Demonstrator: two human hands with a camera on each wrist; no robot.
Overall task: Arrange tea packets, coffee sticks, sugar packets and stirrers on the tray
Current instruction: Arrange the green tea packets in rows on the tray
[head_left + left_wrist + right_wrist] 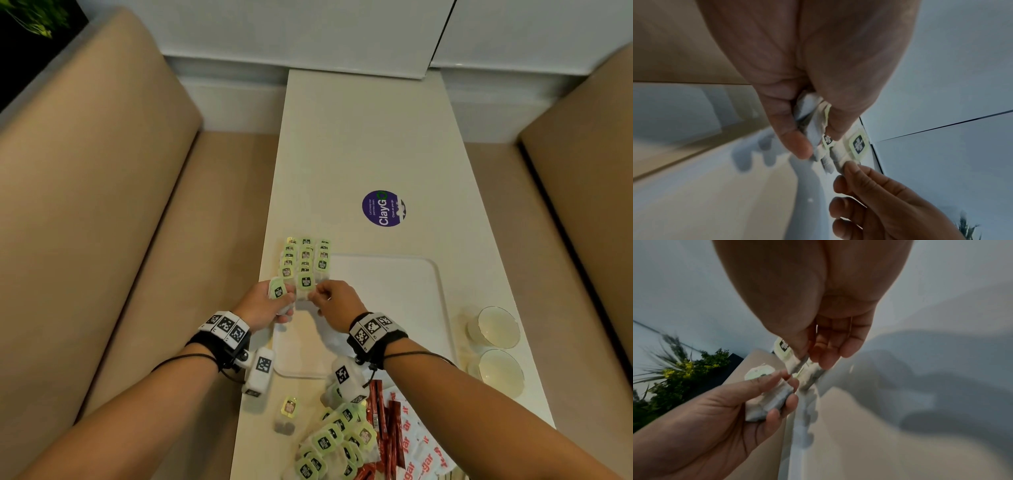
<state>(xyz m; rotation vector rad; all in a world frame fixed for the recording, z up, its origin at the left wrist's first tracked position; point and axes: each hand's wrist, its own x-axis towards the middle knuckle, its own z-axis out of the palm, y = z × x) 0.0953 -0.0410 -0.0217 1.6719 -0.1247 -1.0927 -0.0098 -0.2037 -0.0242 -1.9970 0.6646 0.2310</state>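
Both forearms reach forward over the near part of the surface [359, 144], wrists level, each strapped with a black band carrying checkered markers. The left hand [263, 305] sits at the left edge of the tray [411, 308], palm turned inward, its grip closed around a small bundle of tea packets [278, 289]; the thumb presses on top and the fingers [774, 413] curl underneath. The right hand [334, 301] hovers just beside it over the tray, knuckles up, its grip narrow: thumb and forefinger pinch the lower end of a single tea packet [306, 284], whose green label faces up. The two hands almost touch.

Just beyond the fingertips, three short rows of green-labelled tea packets [306, 257] lie overlapping at the tray's far left corner, running past its far rim. The rest of the white tray is bare.

Near the surface's close edge a loose heap of tea packets [334, 442] spreads out, with one stray packet [289, 409] lying apart to its left. Red coffee sticks [385, 421] and white sugar packets [414, 442] with red lettering lie beside the heap, partly hidden under the right forearm. Two glass cups [496, 329] stand by the right edge, past the tray. A round purple sticker [383, 208] marks the middle of the surface. Tan cushioned benches [102, 205] flank both long sides.
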